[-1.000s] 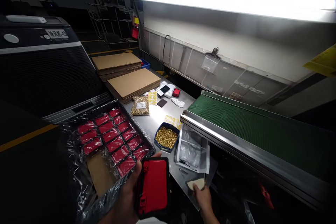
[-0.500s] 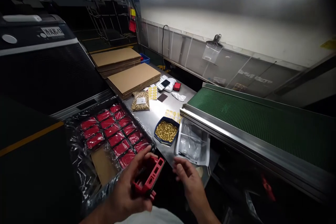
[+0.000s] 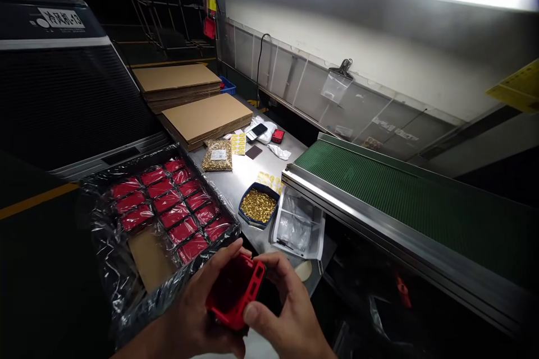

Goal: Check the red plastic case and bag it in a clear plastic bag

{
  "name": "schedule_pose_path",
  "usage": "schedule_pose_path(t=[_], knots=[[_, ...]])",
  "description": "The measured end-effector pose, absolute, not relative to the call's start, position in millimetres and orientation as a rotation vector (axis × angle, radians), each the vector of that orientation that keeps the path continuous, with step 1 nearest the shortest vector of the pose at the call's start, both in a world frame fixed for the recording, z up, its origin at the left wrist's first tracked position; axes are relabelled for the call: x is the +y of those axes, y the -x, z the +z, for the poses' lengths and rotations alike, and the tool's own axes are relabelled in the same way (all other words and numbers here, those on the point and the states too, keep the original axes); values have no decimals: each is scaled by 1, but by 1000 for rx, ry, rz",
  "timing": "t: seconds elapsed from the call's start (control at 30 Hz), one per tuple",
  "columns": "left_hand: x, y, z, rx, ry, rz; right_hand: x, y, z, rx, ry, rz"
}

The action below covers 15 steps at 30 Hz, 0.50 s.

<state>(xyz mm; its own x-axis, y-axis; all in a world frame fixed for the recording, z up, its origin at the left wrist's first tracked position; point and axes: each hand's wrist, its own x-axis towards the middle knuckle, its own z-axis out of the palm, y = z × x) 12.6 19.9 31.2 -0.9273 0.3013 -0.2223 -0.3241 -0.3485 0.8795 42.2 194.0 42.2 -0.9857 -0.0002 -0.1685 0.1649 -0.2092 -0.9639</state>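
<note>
A red and black plastic case (image 3: pixel 233 290) sits tilted between both my hands at the bottom middle of the head view. My left hand (image 3: pixel 196 308) wraps it from the left and below. My right hand (image 3: pixel 286 314) grips its right edge, thumb on the near corner. Just left lies a plastic-lined box (image 3: pixel 105 269) with several more red cases (image 3: pixel 168 202) in rows. A blue tray of small gold parts (image 3: pixel 257 206) stands beyond the hands.
A white tray of clear bags (image 3: pixel 297 227) sits by the green conveyor belt (image 3: pixel 400 202) at right. Flat cardboard stacks (image 3: pixel 202 118), a bag of gold parts (image 3: pixel 218 155), yellow sticker sheets (image 3: pixel 269 179) and a phone (image 3: pixel 257 130) lie farther back. A dark machine (image 3: pixel 63 84) stands at left.
My right hand came from a pale object on the table edge and closed on the case. The case turned from flat, face up, to tilted on edge.
</note>
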Motion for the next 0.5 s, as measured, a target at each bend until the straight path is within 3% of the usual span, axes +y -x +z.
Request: schedule_pose_path(t=[0.1,0.23,0.5], knots=[[10,-7,25,1889,-404,2119,192,-41,42,1927,-346,-2325],[1,-4,18,1800,-476,2073,188,-43,32,1923,-497,-2316],[-3,-3,38,1719,-505,2013,189,-59,7,1872,27,-2292]])
